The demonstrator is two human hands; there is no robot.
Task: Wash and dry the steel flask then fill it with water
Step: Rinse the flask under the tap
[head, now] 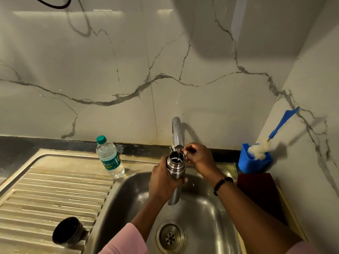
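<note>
Left hand (161, 182) is gripping the steel flask (175, 165) upright over the sink (211, 213), catching a thin tap (177, 133) stream while right hand (199, 155) fingers are pinching something there; rinse or fill unclear, next likely shutting off.

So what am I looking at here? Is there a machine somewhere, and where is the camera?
No machine: a person works with two bare hands, and one wide camera on their head looks down at a steel sink. The left hand grips an open steel flask under the tap, and a thin stream runs into its mouth. The right hand is beside the spout, apparently at the tap's handle. On the ribbed drainboard stand a plastic water bottle and a dark cap. At the right, a blue holder keeps a bottle brush.
</note>
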